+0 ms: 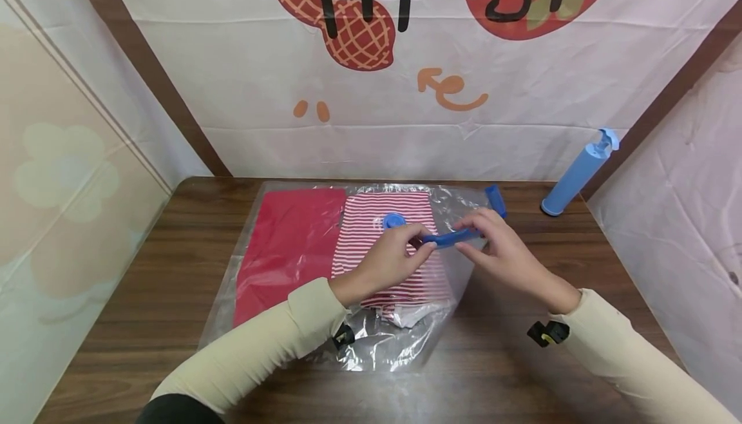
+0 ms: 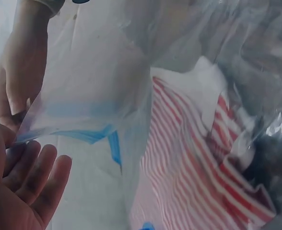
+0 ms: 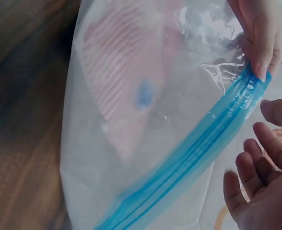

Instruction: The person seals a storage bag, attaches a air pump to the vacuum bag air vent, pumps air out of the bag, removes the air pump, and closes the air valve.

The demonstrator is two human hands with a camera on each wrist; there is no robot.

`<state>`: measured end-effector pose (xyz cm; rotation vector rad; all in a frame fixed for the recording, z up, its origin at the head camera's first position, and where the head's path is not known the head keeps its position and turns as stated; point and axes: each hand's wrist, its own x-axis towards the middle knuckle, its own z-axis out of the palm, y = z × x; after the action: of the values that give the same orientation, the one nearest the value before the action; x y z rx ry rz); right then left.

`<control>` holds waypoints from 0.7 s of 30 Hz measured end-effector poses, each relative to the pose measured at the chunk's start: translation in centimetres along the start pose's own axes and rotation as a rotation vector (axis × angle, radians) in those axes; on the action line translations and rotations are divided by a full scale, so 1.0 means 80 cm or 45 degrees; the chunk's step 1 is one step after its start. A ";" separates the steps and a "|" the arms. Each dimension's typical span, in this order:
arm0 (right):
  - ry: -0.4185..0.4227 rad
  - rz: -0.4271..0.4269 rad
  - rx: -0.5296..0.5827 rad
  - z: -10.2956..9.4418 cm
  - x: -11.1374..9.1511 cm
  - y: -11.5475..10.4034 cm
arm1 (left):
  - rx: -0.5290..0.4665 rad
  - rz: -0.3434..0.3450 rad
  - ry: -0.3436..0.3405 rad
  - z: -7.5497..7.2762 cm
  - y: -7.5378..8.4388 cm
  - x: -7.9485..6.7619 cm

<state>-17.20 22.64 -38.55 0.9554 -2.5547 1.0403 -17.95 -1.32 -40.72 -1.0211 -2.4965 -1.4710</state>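
Beige sleeves (image 1: 255, 346), two, enter lowest, reaching forward over the tabletop (image 1: 133, 308). Brown wood shows left and right of the bag out to both side edges, leaving room for either arm. Clear plastic bag (image 1: 377, 350), one, lies next, its near edge short of the forearms' lower ends.

Hands, two, both over the bag's right part: we count the left hand (image 1: 390, 263) pinching one blue zip strip (image 1: 449, 240) between thumb and fingers; the right hand (image 1: 510, 253) has thumb and fingers spread apart beside the strip, and we cannot tell whether they touch it.

Inside the bag we list one red cloth (image 1: 290, 256) and, beside it, one striped cloth (image 1: 353, 243) under one round blue valve (image 1: 394, 220). Farther back, one blue pump (image 1: 574, 179) stands upright near the far right corner, before one printed curtain (image 1: 382, 147).
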 end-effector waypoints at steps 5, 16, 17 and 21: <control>-0.026 -0.067 -0.010 0.010 0.018 0.002 | 0.002 0.031 0.044 -0.006 -0.002 0.004; 0.006 -0.089 0.073 0.026 0.033 0.003 | 0.150 0.040 0.160 -0.011 -0.005 0.007; 0.015 -0.095 0.069 0.027 0.034 0.004 | 0.170 0.047 0.166 -0.012 -0.005 0.007; 0.039 -0.096 0.056 0.031 0.035 0.004 | 0.247 0.078 0.178 -0.012 -0.007 0.007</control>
<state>-19.43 19.78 -39.35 1.0305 -2.4610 1.0854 -18.98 -1.99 -40.39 -0.9192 -2.4289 -1.2106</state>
